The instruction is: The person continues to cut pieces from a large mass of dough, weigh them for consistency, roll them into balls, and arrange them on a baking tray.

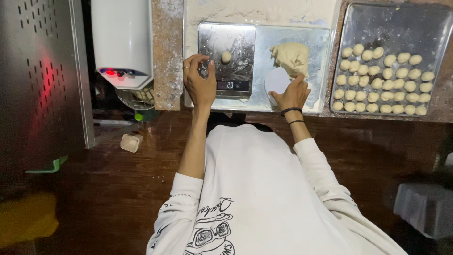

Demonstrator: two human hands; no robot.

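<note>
Dough balls (382, 78) fill the right part of a metal tray (401, 23) in about five rows, too many and too small for a sure count, and one big dough lump (291, 56) lies on the floured tabletop (245, 12) beside a digital scale (226, 59) that carries one small dough ball (226, 57). The left hand (199, 80) rests at the scale's left edge with curled fingers pinching something small that I cannot tell. The right hand (292, 94) grips one white round scraper (276, 81), just below the lump.
</note>
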